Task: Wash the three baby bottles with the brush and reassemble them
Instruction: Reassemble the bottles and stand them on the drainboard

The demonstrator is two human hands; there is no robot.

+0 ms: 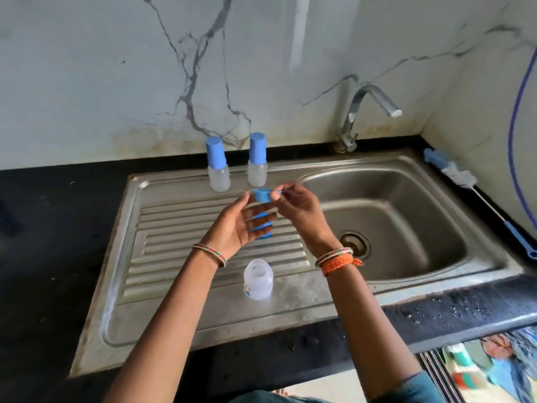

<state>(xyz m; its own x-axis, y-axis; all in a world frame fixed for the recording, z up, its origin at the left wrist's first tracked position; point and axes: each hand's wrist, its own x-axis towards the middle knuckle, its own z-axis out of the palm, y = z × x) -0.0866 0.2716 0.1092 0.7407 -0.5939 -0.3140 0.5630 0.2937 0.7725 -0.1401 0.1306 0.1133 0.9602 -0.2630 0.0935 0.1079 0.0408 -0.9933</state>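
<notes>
Two assembled baby bottles (218,170) (257,162) with blue caps stand at the back of the drainboard (162,228). A third clear bottle body (258,282) stands open near the front, with no top on it. Above the drainboard my left hand (236,228) and my right hand (302,210) meet on a small blue screw ring (261,196), which is pinched between their fingertips. A blue cap (263,226) shows behind my left fingers; I cannot tell whether they hold it. The bottle brush (465,181) lies on the counter right of the sink.
The steel sink basin (392,228) with its drain (356,244) is to the right, below a tap (366,112) on the marble wall. Black counter (43,257) surrounds the sink. A blue hose (514,135) hangs at the far right.
</notes>
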